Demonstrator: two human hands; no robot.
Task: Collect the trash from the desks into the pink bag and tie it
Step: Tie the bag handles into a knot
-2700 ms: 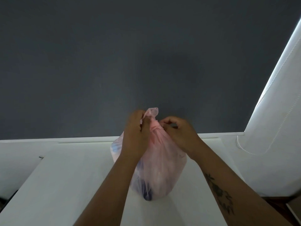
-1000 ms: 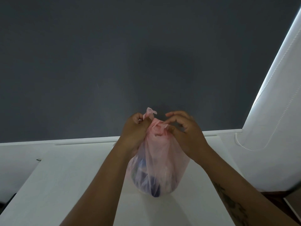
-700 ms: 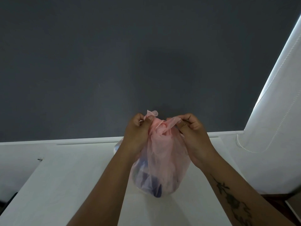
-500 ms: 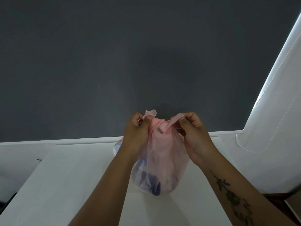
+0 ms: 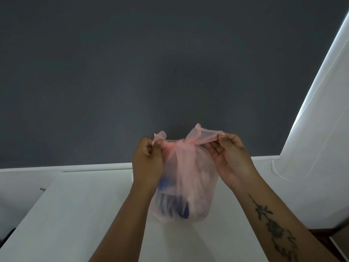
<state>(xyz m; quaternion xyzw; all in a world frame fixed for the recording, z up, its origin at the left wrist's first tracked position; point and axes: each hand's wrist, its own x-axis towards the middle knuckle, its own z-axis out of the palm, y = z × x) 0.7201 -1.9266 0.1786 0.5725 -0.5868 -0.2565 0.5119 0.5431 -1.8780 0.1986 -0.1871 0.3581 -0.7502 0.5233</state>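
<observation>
The pink bag [image 5: 190,178] stands on the white desk [image 5: 79,214], thin and see-through, with dark blue and white trash showing inside near its bottom. Its top is gathered into a knot at the middle, with one tail going out to each side. My left hand [image 5: 149,163] pinches the left tail in a closed fist. My right hand [image 5: 229,156] pinches the stretched right tail between thumb and fingertips. Both hands hold the tails taut, level with the knot.
A dark grey wall [image 5: 132,72] rises behind the desk. A white roller blind [image 5: 321,129] with a bead cord hangs at the right. The desk's left edge runs diagonally down to the lower left, and dark floor shows at the far right bottom.
My hands have drawn apart sideways, stretching the two tails of the bag out from the knot. The right tail is now pulled long; the bag stays on the desk.
</observation>
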